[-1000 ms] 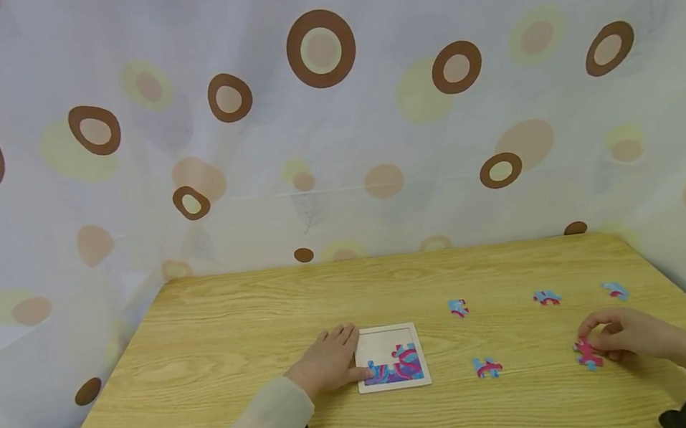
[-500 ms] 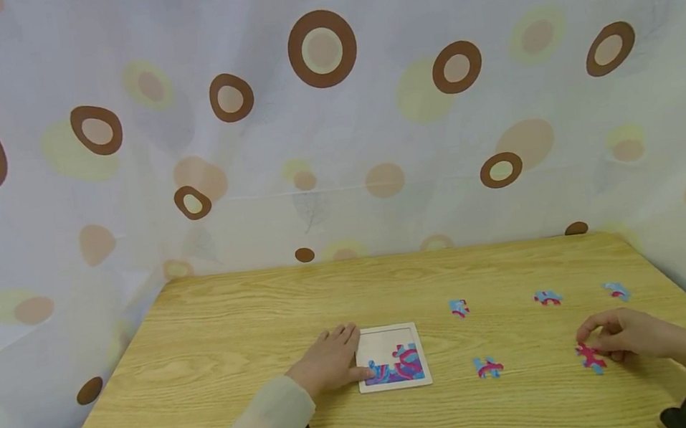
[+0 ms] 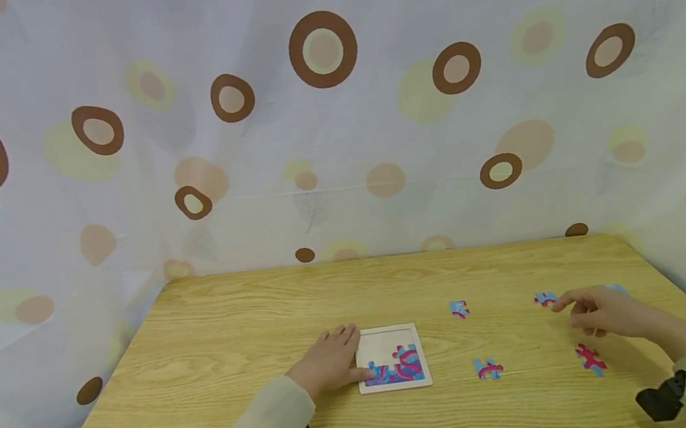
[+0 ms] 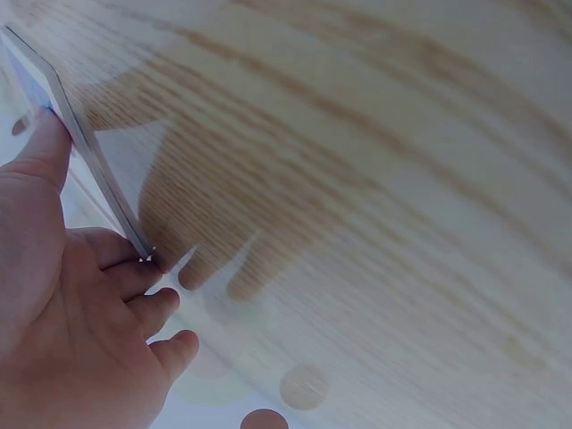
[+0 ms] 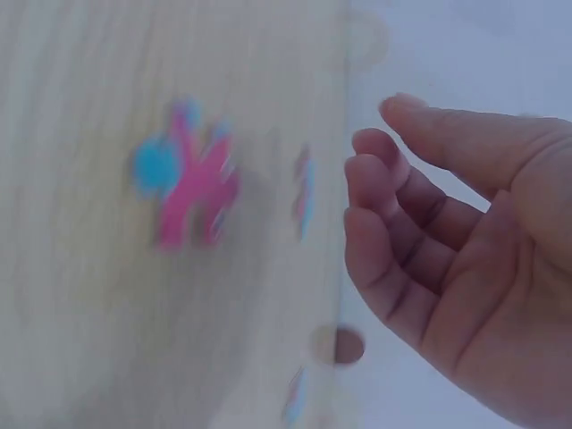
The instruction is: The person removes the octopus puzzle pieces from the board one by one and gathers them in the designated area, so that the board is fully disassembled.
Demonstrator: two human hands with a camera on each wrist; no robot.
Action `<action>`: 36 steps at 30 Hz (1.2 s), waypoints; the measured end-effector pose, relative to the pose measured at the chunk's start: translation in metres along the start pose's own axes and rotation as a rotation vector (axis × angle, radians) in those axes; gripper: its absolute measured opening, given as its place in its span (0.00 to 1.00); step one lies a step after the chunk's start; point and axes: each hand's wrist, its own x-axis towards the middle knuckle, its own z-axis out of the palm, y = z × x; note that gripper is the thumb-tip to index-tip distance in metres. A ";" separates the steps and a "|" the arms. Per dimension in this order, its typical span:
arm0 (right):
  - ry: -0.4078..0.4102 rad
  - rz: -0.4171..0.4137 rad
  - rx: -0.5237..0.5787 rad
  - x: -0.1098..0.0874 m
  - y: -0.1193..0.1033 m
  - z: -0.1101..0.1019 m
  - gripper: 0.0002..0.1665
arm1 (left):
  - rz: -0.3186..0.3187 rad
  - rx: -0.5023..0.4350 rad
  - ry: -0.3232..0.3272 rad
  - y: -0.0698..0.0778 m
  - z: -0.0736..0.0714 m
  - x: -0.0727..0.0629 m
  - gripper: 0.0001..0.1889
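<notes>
My left hand [image 3: 330, 362] rests at the left edge of a square puzzle tray [image 3: 426, 369], fingers straight along its side and thumb on the joined pieces near the front. In the left wrist view the thumb [image 4: 49, 147] lies over the tray's edge [image 4: 94, 161]. The tray holds a few joined blue, purple and pink pieces along its bottom and right. My right hand [image 3: 606, 313] hovers with nothing in it, loosely curled, its index finger near a blue and pink puzzle piece [image 3: 546, 298]. A mostly pink puzzle piece [image 3: 590, 358] lies just below that hand.
Two more loose puzzle pieces lie between the tray and the right hand: one farther back [image 3: 459, 309] and one nearer [image 3: 488, 368]. Behind the right hand a blue piece [image 3: 617, 288] is partly hidden. A patterned curtain [image 3: 342, 207] encloses the wooden table [image 3: 251, 305].
My right hand has let go of the mostly pink puzzle piece, leaving it on the table, and has moved back and slightly left. The left hand and the tray stay in place.
</notes>
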 end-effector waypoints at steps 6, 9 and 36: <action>0.051 0.039 -0.146 0.041 -0.043 0.022 0.19 | -0.007 0.000 -0.004 0.000 0.001 0.001 0.41; 0.026 0.009 -0.151 0.062 -0.057 0.038 0.18 | -0.008 -0.007 -0.004 -0.001 0.002 0.001 0.41; -0.006 -0.065 -0.276 0.142 -0.083 0.152 0.21 | -0.003 0.005 0.011 0.001 -0.002 -0.002 0.41</action>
